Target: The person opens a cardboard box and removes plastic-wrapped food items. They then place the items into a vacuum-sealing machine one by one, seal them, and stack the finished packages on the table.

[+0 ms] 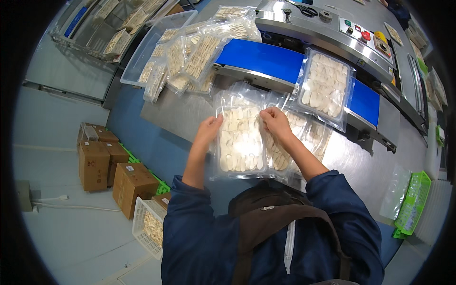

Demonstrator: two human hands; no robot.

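A clear plastic pouch (241, 142) with rows of pale slices on a tray lies before me at the front of the steel table. My left hand (210, 129) pinches its left edge, thumb on top. On the opposite edge, my right hand (276, 123) has its fingertips closed on the film. More filled pouches (279, 155) lie under and to the right of this one, partly covered by my right forearm. Another filled pouch (324, 85) rests on the blue conveyor belt (262, 58), beyond my right hand.
Filled pouches (201, 57) are heaped by a clear plastic bin (137, 57) at the back left. A steel machine (331, 32) with buttons borders the belt; scissors (302, 9) lie on it. Cardboard boxes (133, 185) stand on the floor at left. A green basket (413, 203) sits at right.
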